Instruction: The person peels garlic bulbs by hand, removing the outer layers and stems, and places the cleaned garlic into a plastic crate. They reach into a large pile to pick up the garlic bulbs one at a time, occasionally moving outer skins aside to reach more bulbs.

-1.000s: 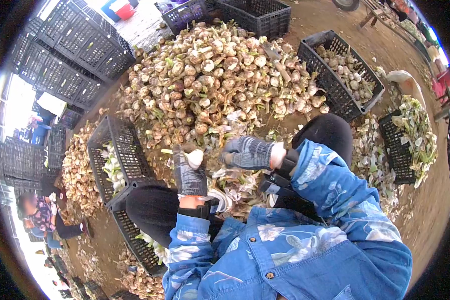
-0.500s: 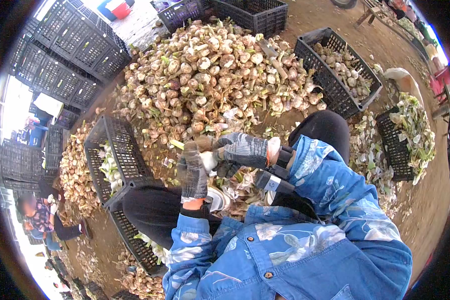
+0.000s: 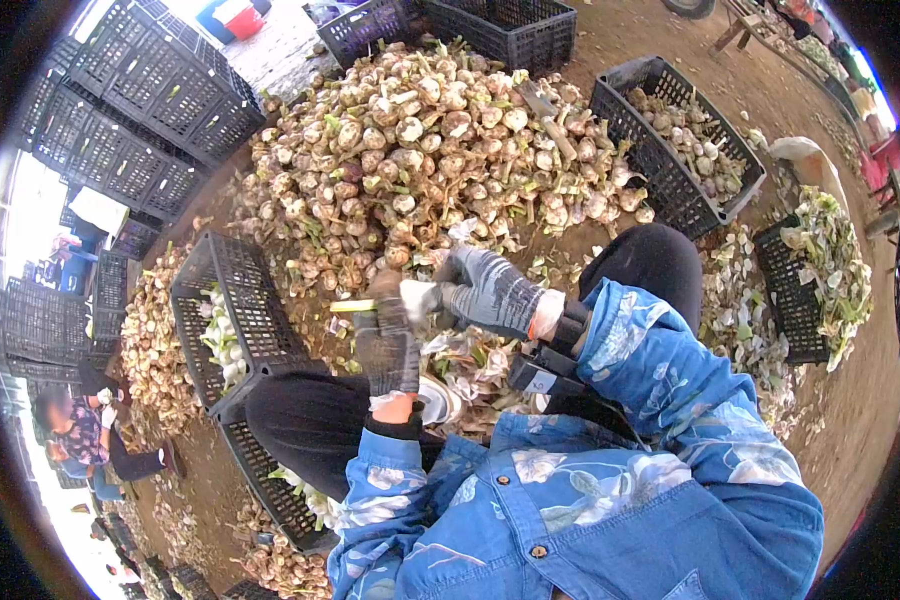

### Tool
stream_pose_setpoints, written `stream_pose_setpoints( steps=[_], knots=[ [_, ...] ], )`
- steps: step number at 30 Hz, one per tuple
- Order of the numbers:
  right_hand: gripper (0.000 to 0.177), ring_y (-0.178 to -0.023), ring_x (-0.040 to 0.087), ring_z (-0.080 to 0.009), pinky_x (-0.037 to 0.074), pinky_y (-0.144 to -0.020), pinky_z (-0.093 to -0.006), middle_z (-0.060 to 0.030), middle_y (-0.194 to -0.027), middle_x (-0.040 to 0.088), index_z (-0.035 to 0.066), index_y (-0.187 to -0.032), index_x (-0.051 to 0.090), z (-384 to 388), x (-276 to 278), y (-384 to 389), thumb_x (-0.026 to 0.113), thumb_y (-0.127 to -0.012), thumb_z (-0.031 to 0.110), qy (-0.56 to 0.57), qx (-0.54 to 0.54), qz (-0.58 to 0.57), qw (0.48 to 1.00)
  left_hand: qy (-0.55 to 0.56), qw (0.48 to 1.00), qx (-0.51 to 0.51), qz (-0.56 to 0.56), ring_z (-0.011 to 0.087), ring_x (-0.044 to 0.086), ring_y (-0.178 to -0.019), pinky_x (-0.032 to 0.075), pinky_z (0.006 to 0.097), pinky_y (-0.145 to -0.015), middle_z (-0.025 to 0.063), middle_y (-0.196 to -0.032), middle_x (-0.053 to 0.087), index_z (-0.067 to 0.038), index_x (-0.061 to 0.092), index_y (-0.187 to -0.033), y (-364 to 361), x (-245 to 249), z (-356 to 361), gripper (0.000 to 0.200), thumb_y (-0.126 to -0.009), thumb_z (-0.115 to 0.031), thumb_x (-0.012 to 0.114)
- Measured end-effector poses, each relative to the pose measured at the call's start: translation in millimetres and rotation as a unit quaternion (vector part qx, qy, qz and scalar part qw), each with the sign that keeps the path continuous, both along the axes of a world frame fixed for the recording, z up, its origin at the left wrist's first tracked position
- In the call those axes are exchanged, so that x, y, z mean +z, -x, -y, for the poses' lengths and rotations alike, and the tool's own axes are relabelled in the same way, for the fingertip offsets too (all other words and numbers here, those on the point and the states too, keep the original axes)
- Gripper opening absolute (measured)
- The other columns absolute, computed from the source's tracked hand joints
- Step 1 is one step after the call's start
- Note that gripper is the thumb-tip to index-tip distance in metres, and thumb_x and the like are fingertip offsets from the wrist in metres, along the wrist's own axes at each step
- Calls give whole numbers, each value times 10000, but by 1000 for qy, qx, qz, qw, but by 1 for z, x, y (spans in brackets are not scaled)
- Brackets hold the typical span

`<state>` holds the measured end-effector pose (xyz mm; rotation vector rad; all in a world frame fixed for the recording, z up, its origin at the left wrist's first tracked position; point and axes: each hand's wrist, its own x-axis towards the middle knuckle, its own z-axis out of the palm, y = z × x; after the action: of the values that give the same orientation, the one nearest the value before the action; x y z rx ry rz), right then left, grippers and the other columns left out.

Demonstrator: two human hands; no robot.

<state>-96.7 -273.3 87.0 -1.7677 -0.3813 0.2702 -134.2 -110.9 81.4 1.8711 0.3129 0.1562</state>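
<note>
A whitish garlic bulb is between my two gloved hands, its green-yellow stem sticking out to the left. My left hand, in a dark grey knit glove, is closed around the bulb and stem, slightly blurred. From the other side my right hand, in a grey striped glove, has its fingers curled against the bulb; the fingertips are partly hidden and smeared. Loose papery skins lie below the hands between my legs. Beyond my hands rises a large heap of untrimmed garlic.
A black crate with white trimmed bulbs stands at my left knee. Another crate with garlic is at the right, behind a crate heaped with leafy waste. A bladed tool lies on the heap. A co-worker sits far left.
My right hand has rotated and lifted slightly, its fingers now curled at the bulb. My left hand has tilted, and the stem now points more level to the left.
</note>
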Motion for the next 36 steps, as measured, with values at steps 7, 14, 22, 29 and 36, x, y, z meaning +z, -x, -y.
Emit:
stream_pose_setpoints(
  steps=[7,14,22,29,36],
  knots=[
    [166,-636,598,-166,502,-580,-285,-102,-733,587,-27,-934,449,1,5,-3,503,-846,102,-172,-114,-161,965,453,882,105,-73,164,589,-792,504,294,-676,39,-896,609,-115,578,-980,-17,3,9,262,-880,-323,454],
    [277,-631,596,-218,479,-585,-327,-128,-748,622,-12,-911,580,13,12,-8,502,-848,247,117,99,84,985,567,819,51,-74,177,599,-760,531,322,-644,45,-850,621,-111,572,-920,-21,-25,-20,292,-874,-369,443],
    [400,-626,589,-184,490,-532,-290,-81,-696,587,-6,-876,573,-10,27,-1,548,-835,390,-90,38,-250,963,530,847,-16,-45,246,568,-891,452,321,-839,100,-918,594,-39,550,-966,-17,-45,-26,170,-844,-131,477],
    [411,-553,581,-157,467,-501,-257,-87,-661,603,-1,-762,596,-22,5,3,539,-832,399,-225,84,-282,929,619,776,-11,-126,282,579,-880,479,415,-787,138,-948,614,-39,569,-1000,-20,-17,-5,519,-855,-503,388],
    [407,-556,562,-129,468,-530,-258,-71,-675,594,-4,-794,589,-21,7,8,536,-824,399,-145,23,-240,960,613,778,-42,-130,328,574,-870,469,459,-791,173,-938,603,-32,564,-977,-20,-27,-2,565,-843,-536,347]
  ],
)
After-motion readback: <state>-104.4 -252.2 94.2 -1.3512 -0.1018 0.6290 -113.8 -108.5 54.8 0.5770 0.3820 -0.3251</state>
